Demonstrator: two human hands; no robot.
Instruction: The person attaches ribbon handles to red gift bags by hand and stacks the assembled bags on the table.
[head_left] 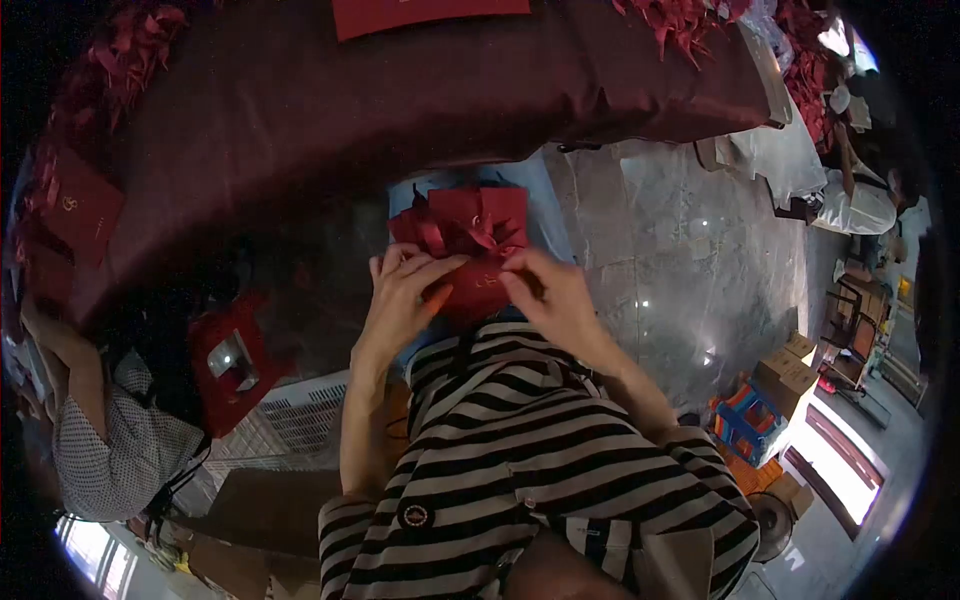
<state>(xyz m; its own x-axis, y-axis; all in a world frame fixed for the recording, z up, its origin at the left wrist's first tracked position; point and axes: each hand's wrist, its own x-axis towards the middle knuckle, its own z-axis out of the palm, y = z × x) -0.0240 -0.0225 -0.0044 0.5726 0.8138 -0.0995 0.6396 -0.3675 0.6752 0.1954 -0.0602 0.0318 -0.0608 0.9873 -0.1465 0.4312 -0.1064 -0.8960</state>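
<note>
A red gift bag (pixel 465 292) with small gold print lies on my lap, on light blue cloth. Red ribbon (pixel 480 232) is looped and bunched across its upper part. My left hand (pixel 405 298) is at the bag's left side, its index finger and thumb closing on the ribbon near the middle. On the other side, my right hand (pixel 555 302) has thumb and forefinger bent together at the ribbon's right end. The exact pinch points are partly hidden by the fingers.
A table with dark red cloth (pixel 400 100) stands ahead, holding a red bag (pixel 430 15) and heaps of ribbon (pixel 680 25). Co-workers sit left (pixel 105 450) and right (pixel 855 205). A white plastic crate (pixel 300 415), red stool (pixel 235 365) and cardboard boxes (pixel 785 375) stand around me.
</note>
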